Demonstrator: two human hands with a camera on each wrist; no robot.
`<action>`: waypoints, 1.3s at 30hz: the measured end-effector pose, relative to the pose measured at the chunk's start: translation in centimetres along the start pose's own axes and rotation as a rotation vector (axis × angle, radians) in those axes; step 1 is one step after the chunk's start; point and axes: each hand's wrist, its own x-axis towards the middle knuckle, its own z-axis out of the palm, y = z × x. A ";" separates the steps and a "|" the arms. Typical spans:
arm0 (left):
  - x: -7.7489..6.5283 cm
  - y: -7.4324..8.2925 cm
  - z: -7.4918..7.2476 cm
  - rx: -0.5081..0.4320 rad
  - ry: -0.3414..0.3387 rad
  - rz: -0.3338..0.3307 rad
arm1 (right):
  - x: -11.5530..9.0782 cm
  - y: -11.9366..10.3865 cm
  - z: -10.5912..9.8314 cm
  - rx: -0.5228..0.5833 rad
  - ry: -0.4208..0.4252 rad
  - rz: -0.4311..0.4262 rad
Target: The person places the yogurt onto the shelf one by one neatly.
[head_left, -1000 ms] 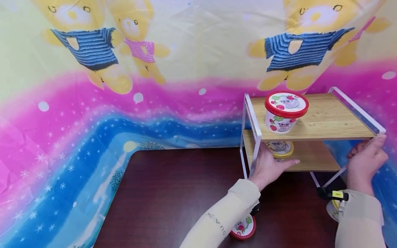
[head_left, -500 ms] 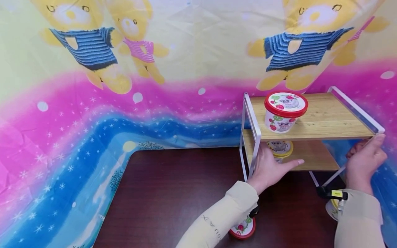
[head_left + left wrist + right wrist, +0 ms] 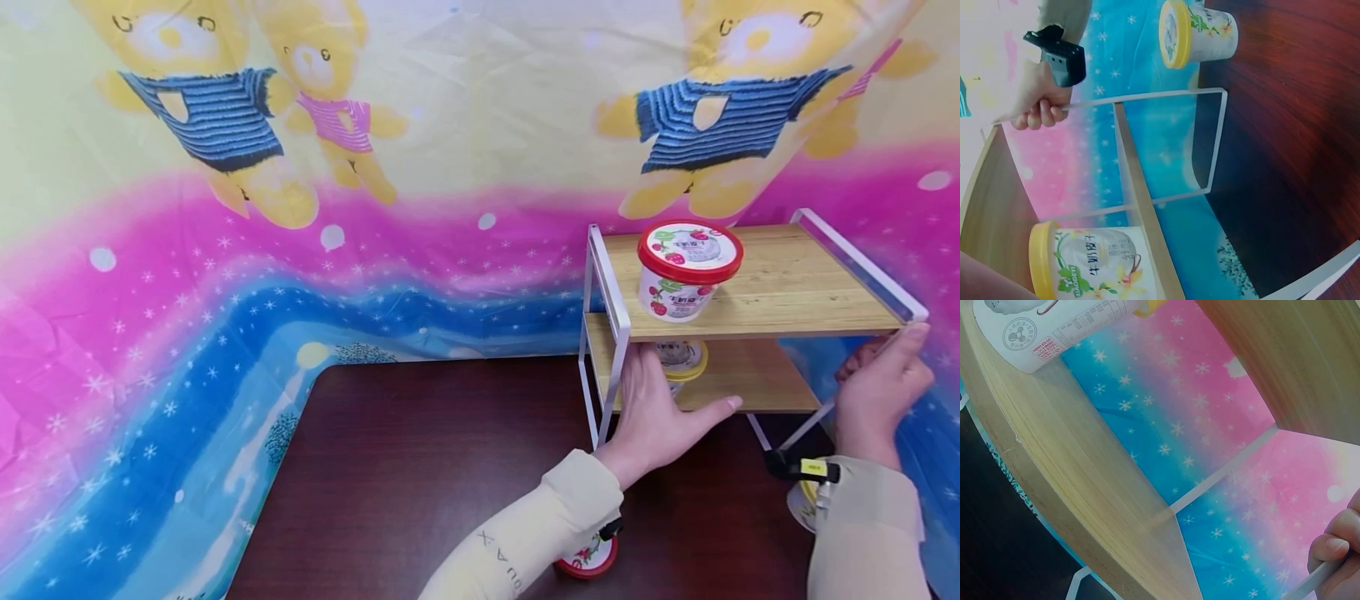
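**Two-tier shelf [image 3: 832, 287] gripped by the right hand [image 3: 885, 383]; left hand [image 3: 652, 412] beside a yellow-lidded tub [image 3: 1097, 265]**

Clock positions refer to the head view, twelve o'clock being the far side. The shelf, of wooden boards in a white frame, stands at three o'clock over the table [image 3: 420, 450]; whether every foot bears on it cannot be told. The right hand's fingers are curled round a white post [image 3: 1307, 582] at the shelf's near right corner. The left hand, at four o'clock, has its fingers extended and its thumb spread toward three, clasping nothing that can be seen; contact with the tub or the frame is unclear. The yellow-lidded tub sits on the lower board [image 3: 757, 375], toward nine o'clock; a red-lidded tub [image 3: 678, 271] sits above it on the upper board. A second red-lidded tub [image 3: 592, 562] lies at five o'clock, partly behind the left sleeve.

Handling (judged): the shelf appears stiff and fairly light, best held by its posts; tilting it could let the loose tubs slide. The tubs look light, smooth and somewhat slippery, with walls that may dent; a gentle hold round the wall, below the rim, should serve better than the lid.
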 end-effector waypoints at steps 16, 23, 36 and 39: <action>-1.9 0.3 -1.2 -0.077 -0.060 0.089 | 0.0 0.4 -0.4 -0.031 0.030 0.027; -2.8 0.1 -1.8 -0.083 -0.112 0.089 | 0.0 0.3 -0.3 -0.027 0.029 0.029; -3.6 -0.5 -2.9 -0.137 -0.063 0.157 | 0.1 0.4 -0.3 -0.020 0.018 0.009; -3.8 -0.9 -3.0 -0.153 -0.034 0.187 | 0.1 0.4 -0.4 -0.025 0.020 0.011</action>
